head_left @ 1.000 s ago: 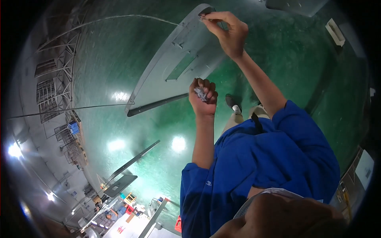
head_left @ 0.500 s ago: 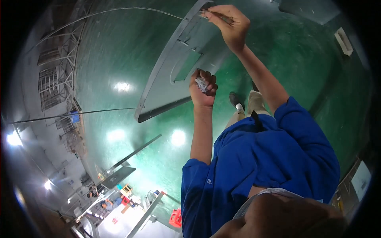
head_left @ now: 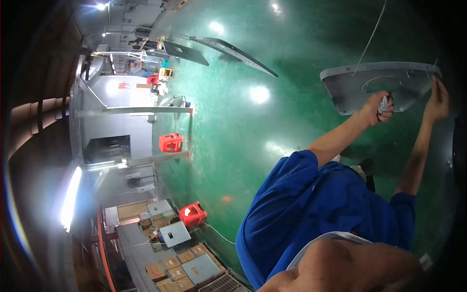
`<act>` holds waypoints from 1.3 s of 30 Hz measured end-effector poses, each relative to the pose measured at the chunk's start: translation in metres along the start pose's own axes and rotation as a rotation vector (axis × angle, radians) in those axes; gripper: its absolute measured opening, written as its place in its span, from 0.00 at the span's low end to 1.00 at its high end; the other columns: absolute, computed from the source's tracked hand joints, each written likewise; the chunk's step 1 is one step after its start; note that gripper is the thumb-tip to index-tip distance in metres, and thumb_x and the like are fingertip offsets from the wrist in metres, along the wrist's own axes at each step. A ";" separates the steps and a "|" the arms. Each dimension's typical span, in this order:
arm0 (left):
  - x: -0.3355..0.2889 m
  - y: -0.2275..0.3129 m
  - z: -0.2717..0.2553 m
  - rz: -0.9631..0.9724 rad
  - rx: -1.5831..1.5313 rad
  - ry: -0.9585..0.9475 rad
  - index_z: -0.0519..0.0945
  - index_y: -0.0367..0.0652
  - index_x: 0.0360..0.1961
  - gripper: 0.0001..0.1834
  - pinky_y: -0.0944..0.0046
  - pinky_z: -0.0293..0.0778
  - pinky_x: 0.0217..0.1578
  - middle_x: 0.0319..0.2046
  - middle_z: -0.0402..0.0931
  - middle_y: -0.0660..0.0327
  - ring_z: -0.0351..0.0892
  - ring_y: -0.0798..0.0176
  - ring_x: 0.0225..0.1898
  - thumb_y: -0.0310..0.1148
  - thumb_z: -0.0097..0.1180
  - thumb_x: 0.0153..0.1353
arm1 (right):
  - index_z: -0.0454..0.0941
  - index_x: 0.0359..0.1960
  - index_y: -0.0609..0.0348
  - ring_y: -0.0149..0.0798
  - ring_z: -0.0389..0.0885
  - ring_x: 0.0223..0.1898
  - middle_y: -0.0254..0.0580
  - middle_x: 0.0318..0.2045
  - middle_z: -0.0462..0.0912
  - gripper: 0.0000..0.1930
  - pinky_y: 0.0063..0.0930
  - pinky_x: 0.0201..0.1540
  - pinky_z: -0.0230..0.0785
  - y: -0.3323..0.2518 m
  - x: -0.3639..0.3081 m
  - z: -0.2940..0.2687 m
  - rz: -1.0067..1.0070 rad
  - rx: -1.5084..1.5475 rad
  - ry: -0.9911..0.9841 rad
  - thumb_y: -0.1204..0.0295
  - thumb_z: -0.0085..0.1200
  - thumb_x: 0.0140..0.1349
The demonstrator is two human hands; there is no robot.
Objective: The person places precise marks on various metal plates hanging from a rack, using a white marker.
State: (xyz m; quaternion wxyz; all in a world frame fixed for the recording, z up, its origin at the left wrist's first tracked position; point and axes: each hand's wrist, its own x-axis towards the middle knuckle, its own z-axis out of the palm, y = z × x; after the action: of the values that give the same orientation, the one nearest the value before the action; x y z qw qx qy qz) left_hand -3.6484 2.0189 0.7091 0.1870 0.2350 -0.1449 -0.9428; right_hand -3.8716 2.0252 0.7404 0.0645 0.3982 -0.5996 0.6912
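A grey flat panel [head_left: 374, 82] hangs from thin wires above the green floor [head_left: 272, 126], at the upper right of the view. My left hand [head_left: 375, 107] is closed around a small crumpled white-grey wad [head_left: 384, 104] and presses against the panel's lower face. My right hand [head_left: 436, 100] grips the panel's right corner; whether it also holds something thin is unclear. Both bare forearms reach out from my blue shirt [head_left: 331, 204].
Two more dark panels [head_left: 233, 51] hang farther back. Red plastic stools [head_left: 171, 142] stand beside a grey booth, and another red stool [head_left: 193, 214] sits next to stacked cardboard boxes [head_left: 170, 248]. Another person [head_left: 138, 68] works far off.
The view has swung round, so the panel now sits at the upper right instead of the top centre. Both hands have stayed on the panel, the left still closed on the wad.
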 end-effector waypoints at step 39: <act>0.007 -0.020 0.052 0.156 -0.104 -0.070 0.70 0.45 0.25 0.11 0.75 0.49 0.08 0.18 0.63 0.63 0.58 0.69 0.17 0.37 0.41 0.61 | 0.75 0.34 0.69 0.37 0.79 0.40 0.46 0.36 0.79 0.08 0.25 0.45 0.72 -0.045 -0.022 -0.054 0.174 0.497 -0.072 0.88 0.52 0.51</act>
State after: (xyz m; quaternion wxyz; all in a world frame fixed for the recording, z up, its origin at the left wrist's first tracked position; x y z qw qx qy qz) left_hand -3.6858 2.0427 0.7431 0.2666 0.1799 -0.1201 -0.9392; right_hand -3.8569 2.0939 0.7638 -0.1166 0.3731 -0.4452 0.8056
